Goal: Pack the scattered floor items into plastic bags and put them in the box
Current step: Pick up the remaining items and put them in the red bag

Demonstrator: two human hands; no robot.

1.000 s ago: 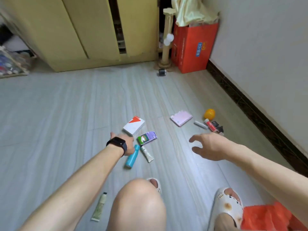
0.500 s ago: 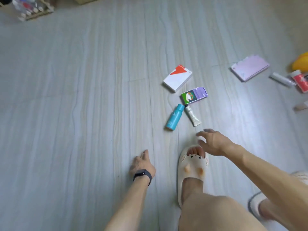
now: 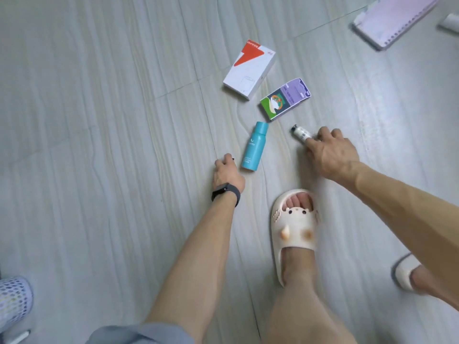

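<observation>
Two hands were down at the floor point(image 3: 99, 120). Your right hand point(image 3: 330, 155) pinched the small white tube point(image 3: 301, 134), fingers curled over its rear end, cap pointing to ten o'clock. Your left hand point(image 3: 227, 173), a dark band point(image 3: 226, 192) on its wrist, sat just beside the base of the teal bottle point(image 3: 254, 146); its fingers looked curled, though whether they touched anything was hard to tell. At twelve o'clock from the bottle lay the white-and-orange box point(image 3: 249, 70); the purple-and-green box point(image 3: 285, 99) lay at one o'clock.
</observation>
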